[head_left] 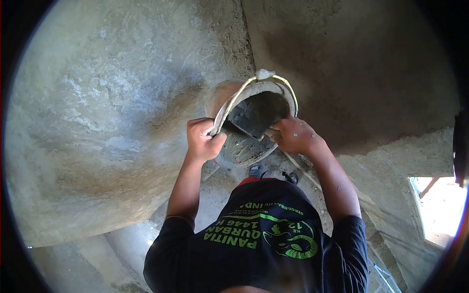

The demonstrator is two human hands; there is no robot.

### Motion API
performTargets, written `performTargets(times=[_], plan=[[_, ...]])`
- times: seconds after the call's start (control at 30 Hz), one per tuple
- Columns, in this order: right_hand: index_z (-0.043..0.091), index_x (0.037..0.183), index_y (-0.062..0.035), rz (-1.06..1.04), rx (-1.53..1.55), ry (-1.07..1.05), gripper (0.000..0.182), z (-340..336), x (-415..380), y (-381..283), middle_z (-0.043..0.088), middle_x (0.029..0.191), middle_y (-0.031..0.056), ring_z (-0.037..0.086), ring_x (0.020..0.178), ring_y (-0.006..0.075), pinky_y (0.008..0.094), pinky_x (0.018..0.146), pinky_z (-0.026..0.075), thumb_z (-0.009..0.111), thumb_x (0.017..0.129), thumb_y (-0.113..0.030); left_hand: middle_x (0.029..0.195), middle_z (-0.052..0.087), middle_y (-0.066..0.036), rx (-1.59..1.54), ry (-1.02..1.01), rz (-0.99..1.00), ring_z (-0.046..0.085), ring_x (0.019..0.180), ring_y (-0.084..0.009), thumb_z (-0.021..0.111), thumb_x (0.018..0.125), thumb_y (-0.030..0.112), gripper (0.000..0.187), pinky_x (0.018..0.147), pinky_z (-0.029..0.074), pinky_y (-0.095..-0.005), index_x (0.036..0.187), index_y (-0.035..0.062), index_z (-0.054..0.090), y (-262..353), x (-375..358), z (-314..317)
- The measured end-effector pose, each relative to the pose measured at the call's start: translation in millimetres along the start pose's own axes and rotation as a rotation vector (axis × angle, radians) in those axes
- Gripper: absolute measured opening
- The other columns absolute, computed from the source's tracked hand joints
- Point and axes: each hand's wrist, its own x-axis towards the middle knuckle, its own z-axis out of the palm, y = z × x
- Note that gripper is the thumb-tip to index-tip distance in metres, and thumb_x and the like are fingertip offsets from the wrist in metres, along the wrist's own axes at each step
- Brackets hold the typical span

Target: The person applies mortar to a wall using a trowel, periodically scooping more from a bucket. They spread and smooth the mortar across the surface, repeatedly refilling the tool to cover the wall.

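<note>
A pale bucket [241, 96] with a bowed carrying handle and a whitish grip at its top is held tilted in front of me. Thick grey mortar [266, 108] lines its inside, and a dark mass with a straight edge and a corner shows at its near side. My left hand [204, 139] is closed around the left rim. My right hand [297, 136], spotted with grey splashes, is closed at the right rim, its fingertips partly hidden. Under the bucket sits a round container [267, 155] with wet grey mortar smeared inside it.
A rough plastered wall [107, 107] rises on the left, and a darker damp wall [351, 73] meets it at a corner. My feet [255, 170] stand close behind the lower container. At the right is a bright opening [439, 207].
</note>
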Motion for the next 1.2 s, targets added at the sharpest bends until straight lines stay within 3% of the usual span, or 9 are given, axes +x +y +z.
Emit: performTargets(times=[0.2, 0.23, 0.3, 0.43, 0.57, 0.63, 0.67, 0.9, 1.2], plan=[[0.072, 0.107, 0.0011, -0.096, 0.174, 0.033, 0.032, 18.5, 6.3, 11.4, 0.07, 0.092, 0.0238, 0.069, 0.091, 0.0389, 0.0453, 0.081, 0.054, 0.067, 0.092, -0.027, 0.052, 0.033, -0.011, -0.019, -0.104, 0.04, 0.033, 0.044, -0.0205, 0.061, 0.061, 0.001, 0.024, 0.045, 0.028, -0.0368, 0.057, 0.0021, 0.037, 2.8, 1.6, 12.9], [0.072, 0.111, 0.0013, -0.12, 0.232, 0.002, 0.035, 22.4, 5.7, 12.3, 0.071, 0.089, 0.0218, 0.07, 0.081, 0.0339, 0.0419, 0.075, 0.055, 0.066, 0.094, -0.029, 0.052, 0.036, -0.016, -0.011, -0.114, -0.012, 0.035, 0.043, -0.0267, 0.062, 0.061, 0.003, 0.026, 0.045, 0.031, -0.0376, 0.056, 0.0013, 0.037, 4.1, 2.7, 13.8], [0.071, 0.114, 0.0014, -0.155, 0.281, -0.03, 0.037, 34.9, -0.8, 17.9, 0.072, 0.086, 0.0198, 0.071, 0.072, 0.0289, 0.0384, 0.069, 0.055, 0.065, 0.096, -0.031, 0.052, 0.035, -0.017, 0.001, -0.128, -0.081, 0.033, 0.043, -0.0248, 0.062, 0.062, 0.003, 0.026, 0.045, 0.031, -0.0377, 0.057, 0.001, 0.036, -5.8, 0.8, 16.1], [0.071, 0.122, -0.0005, 0.133, 1.232, -0.177, 0.037, 78.9, -27.8, 37.2, 0.068, 0.074, 0.0053, 0.061, 0.057, 0.0092, 0.0276, 0.048, 0.049, 0.063, 0.101, -0.03, 0.052, 0.035, -0.017, 0.035, -0.104, -0.134, 0.032, 0.044, -0.0234, 0.063, 0.063, 0.003, 0.025, 0.045, 0.031, -0.0374, 0.057, 0.0002, 0.038, -16.3, -6.6, 15.5], [0.066, 0.114, 0.007, 0.095, 1.698, -0.232, 0.038, 122.1, -60.5, 60.0, 0.068, 0.082, 0.0137, 0.06, 0.054, 0.018, 0.0292, 0.047, 0.048, 0.057, 0.102, -0.028, 0.05, 0.035, -0.007, -0.006, 0.058, -0.209, 0.032, 0.047, -0.0119, 0.062, 0.066, 0.003, 0.022, 0.046, 0.026, -0.0356, 0.059, 0.0011, 0.041, -31.2, -28.6, 12.5], [0.064, 0.111, 0.0071, 0.074, 1.841, -0.173, 0.039, 125.3, -73.7, 56.4, 0.067, 0.081, 0.0156, 0.06, 0.052, 0.0198, 0.0296, 0.045, 0.047, 0.059, 0.1, -0.03, 0.052, 0.036, 0.0, -0.054, 0.174, -0.4, 0.033, 0.051, -0.0076, 0.062, 0.067, 0.002, 0.023, 0.047, 0.024, -0.034, 0.058, 0.0031, 0.041, -41.8, -40.8, 10.9], [0.064, 0.111, 0.0071, 0.072, 1.831, -0.161, 0.039, 121.4, -77.8, 55.2, 0.067, 0.081, 0.0156, 0.06, 0.052, 0.0198, 0.0296, 0.045, 0.047, 0.059, 0.1, -0.03, 0.05, 0.041, -0.012, -0.012, 0.172, -0.447, 0.037, 0.046, -0.0164, 0.064, 0.065, 0.006, 0.021, 0.047, 0.031, -0.0378, 0.059, -0.0015, 0.044, -43.0, -44.1, 7.7], [0.056, 0.127, 0.0042, -0.103, 1.697, 0.327, 0.06, 61.8, -87.8, 39.0, 0.065, 0.088, 0.0161, 0.056, 0.05, 0.0198, 0.0297, 0.042, 0.043, 0.07, 0.088, -0.04, 0.05, 0.048, -0.014, 0.133, 0.161, -0.506, 0.044, 0.045, -0.023, 0.067, 0.065, 0.007, 0.02, 0.049, 0.036, -0.0397, 0.059, -0.0014, 0.05, -69.3, -70.3, 0.4], [0.047, 0.141, 0.0002, -0.175, 1.685, 0.647, 0.069, 23.7, -66.9, -10.0, 0.062, 0.09, 0.0157, 0.053, 0.045, 0.02, 0.0287, 0.039, 0.042, 0.062, 0.091, -0.044, 0.058, 0.058, -0.018, 0.07, 0.162, -0.566, 0.059, 0.051, -0.032, 0.068, 0.065, 0.009, 0.013, 0.054, 0.045, -0.0417, 0.074, -0.0007, 0.066, -104.5, -110.7, -28.0]])
